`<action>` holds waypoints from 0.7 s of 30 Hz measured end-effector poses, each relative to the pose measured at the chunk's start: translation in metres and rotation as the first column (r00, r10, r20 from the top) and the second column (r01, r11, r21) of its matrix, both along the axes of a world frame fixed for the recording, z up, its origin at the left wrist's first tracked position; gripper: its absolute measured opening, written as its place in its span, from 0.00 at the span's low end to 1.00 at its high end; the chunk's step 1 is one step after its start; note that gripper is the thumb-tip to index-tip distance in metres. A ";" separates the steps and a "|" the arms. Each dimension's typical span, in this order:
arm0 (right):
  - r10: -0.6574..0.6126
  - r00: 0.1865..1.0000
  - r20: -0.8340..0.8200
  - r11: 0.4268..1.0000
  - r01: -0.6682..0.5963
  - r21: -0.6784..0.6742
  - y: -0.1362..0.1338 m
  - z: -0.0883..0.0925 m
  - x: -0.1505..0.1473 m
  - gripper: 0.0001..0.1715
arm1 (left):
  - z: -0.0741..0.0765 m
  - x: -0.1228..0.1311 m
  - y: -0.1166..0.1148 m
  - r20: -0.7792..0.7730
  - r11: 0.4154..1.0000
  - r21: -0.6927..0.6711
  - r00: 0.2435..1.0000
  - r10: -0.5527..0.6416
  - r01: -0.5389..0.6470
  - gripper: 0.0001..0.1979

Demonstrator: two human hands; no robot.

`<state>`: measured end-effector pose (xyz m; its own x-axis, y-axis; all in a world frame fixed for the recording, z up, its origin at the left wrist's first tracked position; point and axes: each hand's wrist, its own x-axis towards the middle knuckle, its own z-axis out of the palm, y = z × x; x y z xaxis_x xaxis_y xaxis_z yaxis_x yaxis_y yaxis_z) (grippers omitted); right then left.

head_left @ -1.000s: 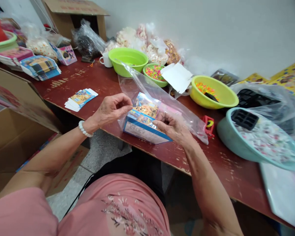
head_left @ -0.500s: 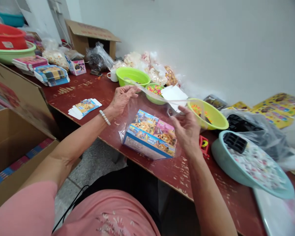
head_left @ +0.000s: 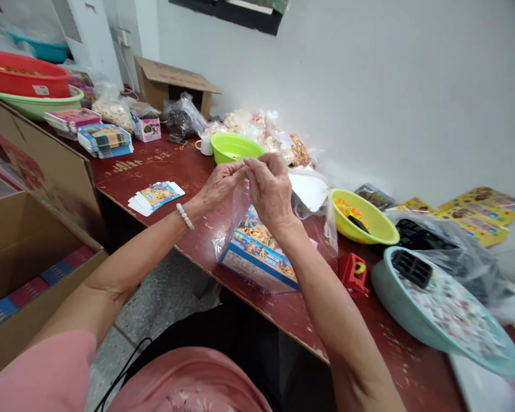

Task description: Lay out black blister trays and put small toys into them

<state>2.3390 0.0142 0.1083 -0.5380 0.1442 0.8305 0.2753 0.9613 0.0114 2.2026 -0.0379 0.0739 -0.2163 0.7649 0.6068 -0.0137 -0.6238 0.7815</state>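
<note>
A clear plastic bag (head_left: pixel 237 214) stands on the red table with a blue printed box (head_left: pixel 257 266) inside it. My left hand (head_left: pixel 223 182), with a beaded bracelet on the wrist, pinches the bag's top edge. Right beside it, my right hand (head_left: pixel 271 191) is closed on the same edge, the fingertips of both hands nearly touching. The right hand and forearm cover part of the box. To the left of the bag lies a fanned stack of flat printed cartons (head_left: pixel 157 196).
On the right are a red tape dispenser (head_left: pixel 352 276), a yellow bowl (head_left: pixel 363 220) and a pale blue basin (head_left: pixel 450 320) of small wrapped pieces. A green bowl (head_left: pixel 236 146) stands behind my hands. An open cardboard carton (head_left: pixel 38 246) is at the left.
My right hand has moved left along the bag's opening to meet my left hand, bringing the top edge together. The view has shifted slightly; the box stays on the table.
</note>
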 end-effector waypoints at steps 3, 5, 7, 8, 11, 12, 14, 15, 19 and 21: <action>-0.035 0.997 0.066 0.997 0.030 0.072 0.007 0.003 -0.007 0.13 | 0.001 -0.010 0.002 -0.057 1.000 -0.020 0.998 0.002 -0.003 0.25; -0.056 0.992 0.116 0.993 0.043 0.114 0.007 0.006 -0.009 0.12 | 0.001 -0.015 0.004 -0.096 0.999 -0.046 0.995 -0.008 0.003 0.27; -0.082 0.982 0.170 0.987 0.056 0.154 0.007 0.010 -0.010 0.12 | 0.001 -0.020 0.004 -0.144 0.998 -0.062 0.989 -0.014 0.005 0.26; -0.095 0.975 0.202 0.984 0.062 0.167 0.007 0.012 -0.011 0.13 | 0.001 -0.021 0.004 -0.180 0.998 -0.065 0.984 -0.004 -0.007 0.25; -0.124 0.945 0.302 0.983 0.076 0.166 0.007 0.017 -0.012 0.13 | 0.003 -0.023 0.000 -0.313 0.991 -0.038 0.944 0.107 -0.125 0.21; -0.124 0.938 0.323 0.985 0.078 0.152 0.007 0.018 -0.014 0.12 | 0.004 -0.022 -0.001 -0.353 0.984 -0.025 0.923 0.154 -0.174 0.20; -0.110 0.947 0.301 0.992 0.086 0.090 0.007 0.021 -0.017 0.11 | 0.008 -0.019 -0.004 -0.410 0.969 -0.010 0.885 0.220 -0.246 0.19; -0.100 0.962 0.254 0.995 0.094 0.036 0.007 0.024 -0.018 0.11 | 0.011 -0.017 -0.005 -0.425 0.965 -0.015 0.875 0.232 -0.263 0.19; -0.142 0.989 0.051 0.904 0.151 -0.400 0.008 0.054 0.017 0.21 | 0.018 -0.011 -0.016 -0.283 0.952 -0.153 0.935 0.216 -0.266 0.18; -0.191 0.979 0.075 0.795 0.199 -0.573 0.014 0.079 0.081 0.29 | 0.018 -0.011 -0.024 -0.142 0.941 -0.227 0.964 0.224 -0.252 0.19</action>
<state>2.4201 0.0281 0.1877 -0.4563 0.6957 0.5548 0.4610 0.7181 -0.5214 2.1921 -0.0615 0.0915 -0.3507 0.8255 0.4421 0.2090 -0.3912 0.8963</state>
